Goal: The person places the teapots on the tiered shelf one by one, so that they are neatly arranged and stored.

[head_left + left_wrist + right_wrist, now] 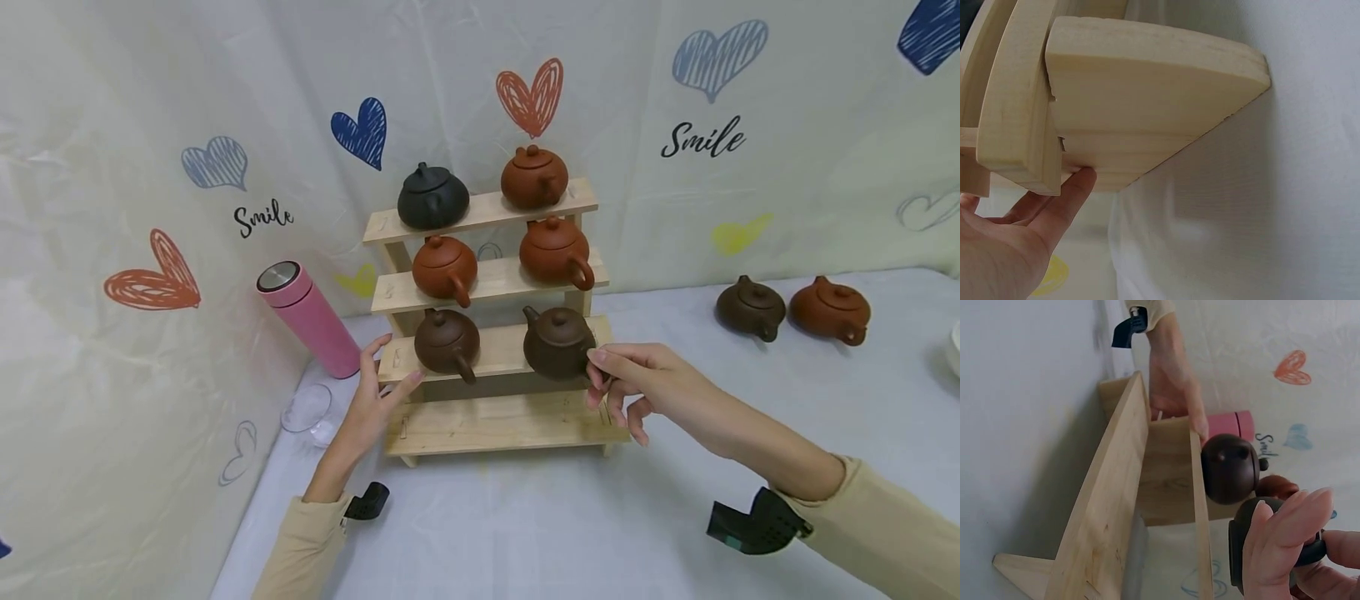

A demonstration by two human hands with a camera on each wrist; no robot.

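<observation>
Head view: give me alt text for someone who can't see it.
The right hand pinches a dark brown teapot on the third tier of a stepped wooden rack, while the left hand touches the rack's left end. Five more teapots fill the tiers; two sit on the table to the right.

**Three views, one wooden rack**

My head camera looks forward and down at the whole wooden rack (487, 367) from a little way back. The left wrist view sits tight under the rack's end (1147, 119), facing the left hand (1010, 244). My right wrist view, rolled sideways, looks along the rack (1122, 506) and catches the left hand (1175, 394) too.
</observation>
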